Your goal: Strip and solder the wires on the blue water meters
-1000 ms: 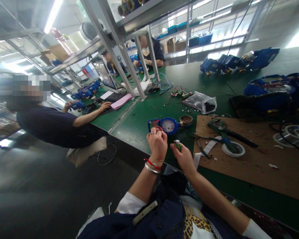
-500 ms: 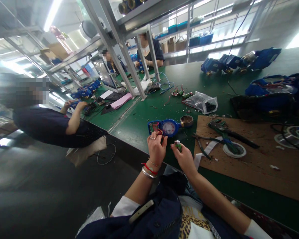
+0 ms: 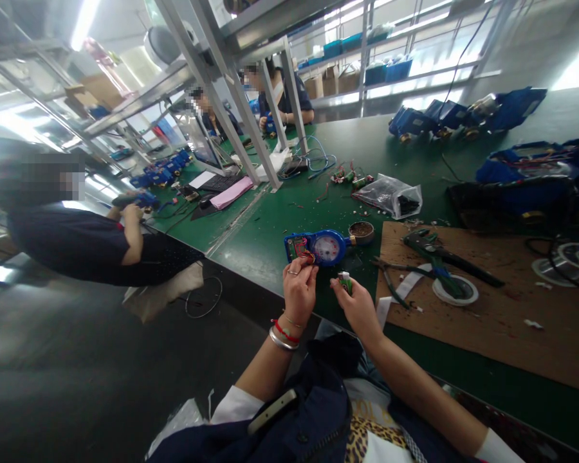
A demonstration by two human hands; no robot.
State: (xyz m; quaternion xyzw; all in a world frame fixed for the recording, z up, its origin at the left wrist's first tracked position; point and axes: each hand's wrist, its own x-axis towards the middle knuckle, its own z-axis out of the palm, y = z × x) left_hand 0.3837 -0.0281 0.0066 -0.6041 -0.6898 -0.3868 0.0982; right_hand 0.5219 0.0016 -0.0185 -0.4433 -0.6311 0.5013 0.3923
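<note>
A blue water meter with a round clear dial lies on the green bench; its open side box shows a circuit board and red wires. My left hand is at the box's near edge, its fingers pinched on the thin red wires coming out of it. To the right, apart from the meter, my right hand is closed around a small green piece with a white top. Its exact kind is unclear, as the fingers cover most of it.
Right of my hands, a cardboard sheet bears pliers, a green-handled tool and white tape. A round tin stands behind the meter. Beyond are a plastic bag and more blue meters. A co-worker sits left.
My left hand has shifted slightly, its fingers drawn closer together at the wires. My right hand stays almost in place. The co-worker at left has moved their hands a little left.
</note>
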